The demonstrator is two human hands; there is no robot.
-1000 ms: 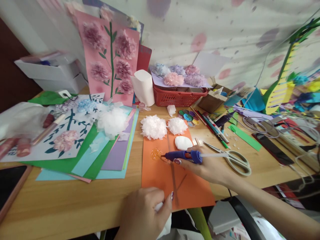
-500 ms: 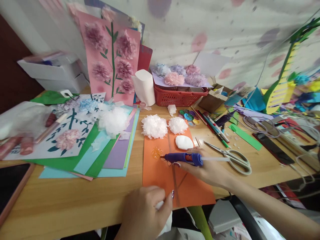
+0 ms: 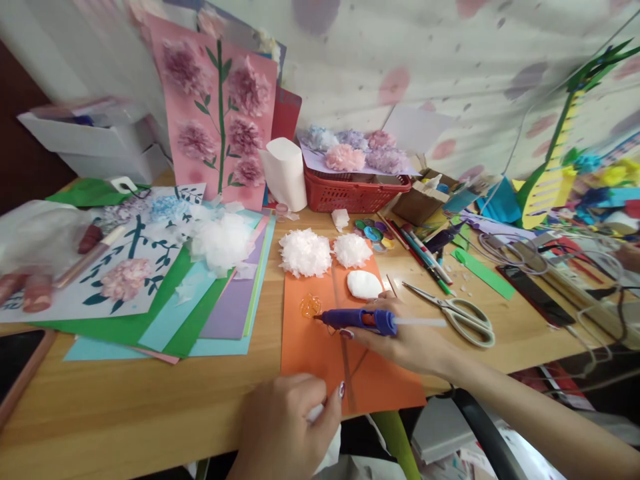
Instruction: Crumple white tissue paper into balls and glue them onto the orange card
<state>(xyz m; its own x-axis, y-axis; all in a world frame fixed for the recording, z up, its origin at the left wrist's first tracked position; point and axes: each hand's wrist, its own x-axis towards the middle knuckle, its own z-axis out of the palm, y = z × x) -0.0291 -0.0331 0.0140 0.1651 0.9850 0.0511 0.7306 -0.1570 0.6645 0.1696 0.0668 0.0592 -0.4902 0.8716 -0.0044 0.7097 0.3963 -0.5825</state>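
glue gun [image 3: 357,321] over orange card [image 3: 313,357], right hand [image 3: 413,337] wrapped round it | glue patch [image 3: 311,305] just left, laid but uncovered | two white flowers [image 3: 305,253] sit at far end | left hand [image 3: 285,417], near, closed on white scrap [image 3: 315,413], partly hidden | white pad [image 3: 364,285] far, scissors [image 3: 467,321] right, could crowd gun

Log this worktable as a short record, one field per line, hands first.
Left hand: left hand curled around a white piece, mostly hidden
Right hand: right hand gripping a blue glue gun
Nozzle: beside a glue swirl
Base: orange sheet
At its far end: two white fluffy flowers
Nearer on it: smooth white pad
Right of sheet: scissors
Left of sheet: colored papers
Behind: red basket
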